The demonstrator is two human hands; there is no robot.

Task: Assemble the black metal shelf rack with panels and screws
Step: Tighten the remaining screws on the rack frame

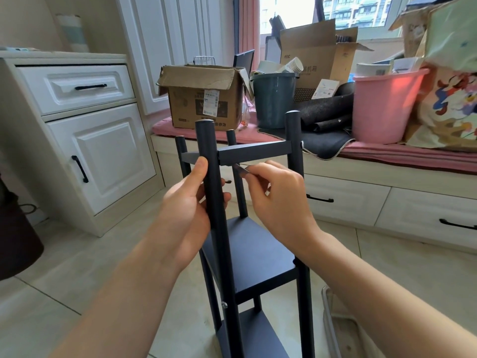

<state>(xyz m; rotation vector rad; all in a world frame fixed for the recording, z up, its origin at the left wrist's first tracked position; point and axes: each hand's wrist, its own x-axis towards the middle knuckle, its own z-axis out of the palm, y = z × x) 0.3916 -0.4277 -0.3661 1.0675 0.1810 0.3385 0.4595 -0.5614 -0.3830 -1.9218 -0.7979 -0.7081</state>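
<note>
I am steadying the black shelf rack [258, 244], which is standing upright on the tiled floor [64, 293], by wrapping my left hand [191, 200] around its near front post [211, 177] so the frame does not twist. My right hand [278, 200] is pinching a small flat metal tool [244, 169] between curled fingers, its tip sitting at the joint under the top panel [254, 153], probably to tighten a screw there. Behind, on the cushioned window bench [387, 151], a cardboard box [317, 58] is showing the letters "AOC"; other labels are too small to read.

Black shelf rack [254, 244] upright on floor; three panels fitted.
</note>
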